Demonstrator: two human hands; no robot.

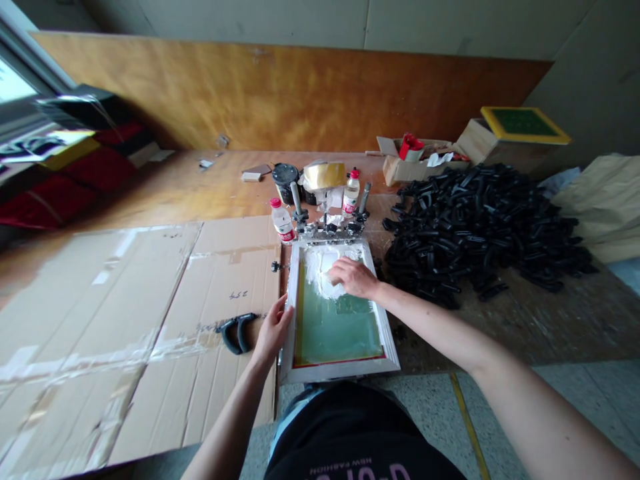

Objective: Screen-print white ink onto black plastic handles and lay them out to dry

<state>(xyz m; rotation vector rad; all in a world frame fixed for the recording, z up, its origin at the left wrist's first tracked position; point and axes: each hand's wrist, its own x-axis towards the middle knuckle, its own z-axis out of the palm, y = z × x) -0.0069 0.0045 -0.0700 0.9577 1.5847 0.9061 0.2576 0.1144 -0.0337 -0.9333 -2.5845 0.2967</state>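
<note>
A white-framed printing screen (391, 347) with green mesh lies at the bench's front edge, its far end clamped in a metal hinge (327, 229). White ink (320, 267) is spread over the mesh's far part. My right hand (353, 277) rests on the ink, fingers closed over something I cannot make out. My left hand (273, 330) presses on the frame's left rail, fingers curled round its edge. Two black curved parts (237, 331) lie on cardboard just left of that hand.
A big heap of black parts (480, 227) fills the bench to the right. Flattened cardboard (125, 320) covers the left. Behind the hinge stand two small bottles (282, 221), a black pot (285, 179) and a tape roll (325, 175). Open boxes (410, 163) sit at back right.
</note>
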